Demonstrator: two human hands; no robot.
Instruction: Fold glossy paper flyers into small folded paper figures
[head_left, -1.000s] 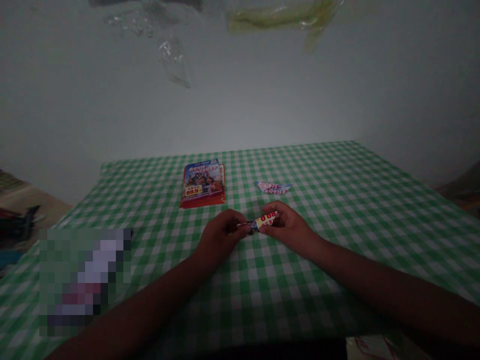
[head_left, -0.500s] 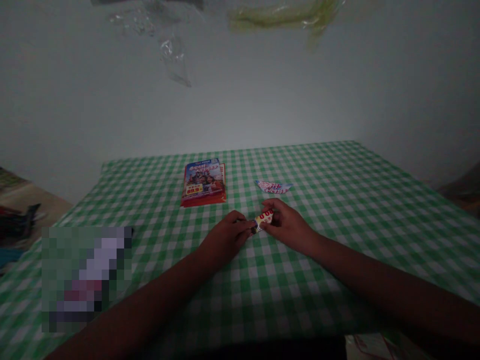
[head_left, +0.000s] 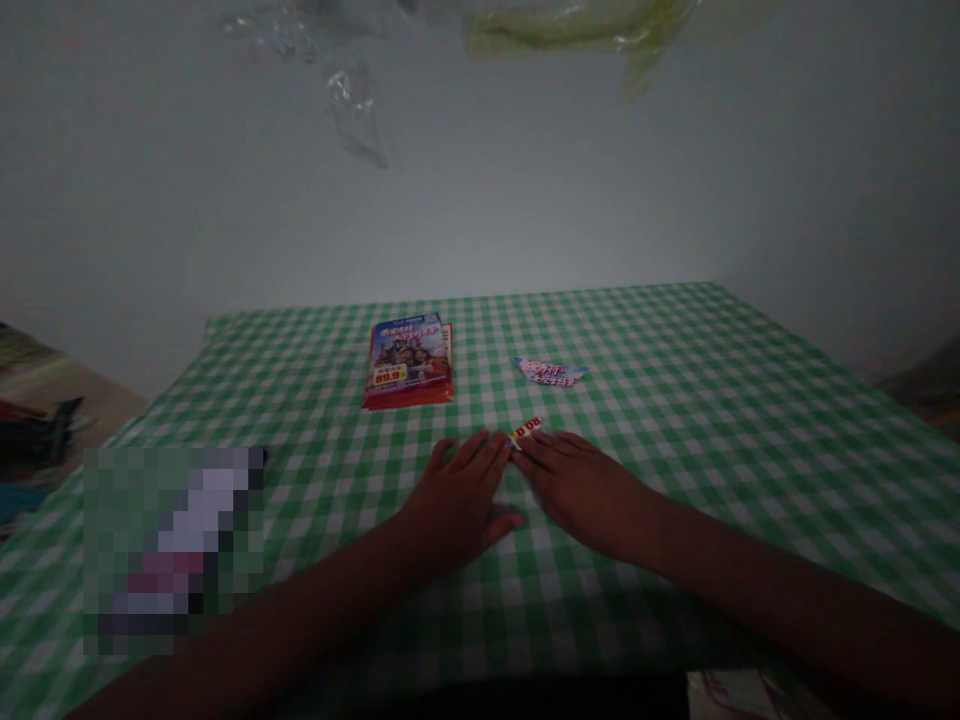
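Note:
My left hand (head_left: pixel 459 500) and my right hand (head_left: pixel 581 490) lie flat, palms down, on the green-and-white gingham tablecloth (head_left: pixel 645 400), fingers spread. Between their fingertips, a narrow folded strip of printed paper (head_left: pixel 525 431) with red numerals rests on the cloth, touching or almost touching my right fingers. Further back are a folded, boat-shaped piece of pink-and-blue printed paper (head_left: pixel 551 372) and a stack of glossy advertising leaflets (head_left: pixel 407 362) with a red sheet beneath. Neither hand reaches these two.
A pixelated, blurred patch (head_left: pixel 172 550) covers the cloth's left side. A pale wall (head_left: pixel 480 200) rises behind the table, with clear plastic and a green film (head_left: pixel 577 30) hanging at the top. Dark items lie on the floor at left.
My hands have let go of the paper strip and opened flat on the cloth. The strip now lies on the table, folded narrower, just beyond my fingertips.

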